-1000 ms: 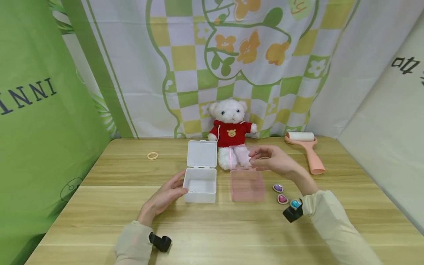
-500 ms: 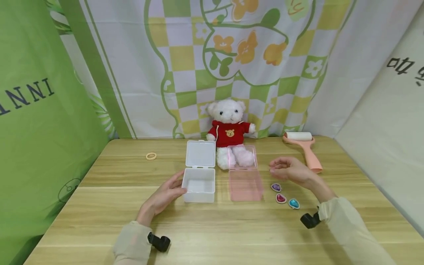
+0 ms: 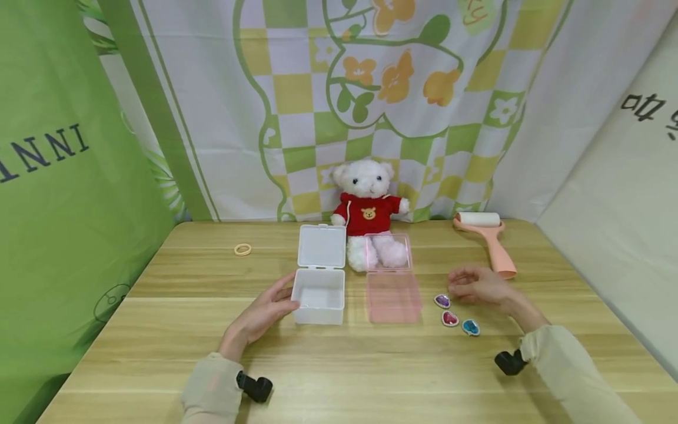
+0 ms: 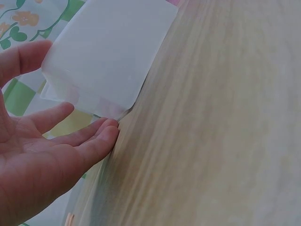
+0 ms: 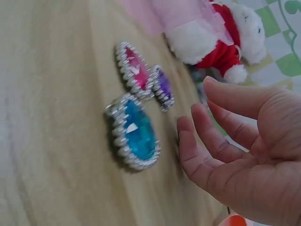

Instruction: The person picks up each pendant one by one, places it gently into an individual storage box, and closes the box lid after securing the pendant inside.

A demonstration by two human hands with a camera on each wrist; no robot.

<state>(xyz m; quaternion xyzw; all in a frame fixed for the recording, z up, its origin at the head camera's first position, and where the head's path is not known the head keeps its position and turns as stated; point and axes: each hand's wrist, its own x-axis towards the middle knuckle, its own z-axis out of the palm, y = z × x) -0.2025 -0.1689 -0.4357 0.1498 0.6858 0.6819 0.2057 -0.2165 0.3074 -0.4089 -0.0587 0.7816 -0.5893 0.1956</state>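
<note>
My left hand [image 3: 263,310] rests against the left side of a white lidded plastic box [image 3: 319,314]. In the left wrist view its fingers [image 4: 96,141] are fairly straight and touch the box's edge. The box's lid stands up and its inside shows nothing. On the right my right hand [image 3: 484,287] hovers, loosely curled and holding nothing. Close to it lie three teardrop gem ornaments with silver beaded rims: purple [image 3: 442,301], pink [image 3: 449,318] and blue [image 5: 140,134]. A translucent pink box [image 3: 394,306], lid up, stands between the white box and the gems.
A white teddy bear [image 3: 368,214] in a red hoodie sits behind the boxes. At the back right lies a pink-handled lint roller [image 3: 495,246]. A small tan ring [image 3: 242,249] lies at the back left. Curtains stand close behind the table.
My right hand has moved away from the raised lid of the pink box, rightward and down to beside the gems. My left hand stays at the white box.
</note>
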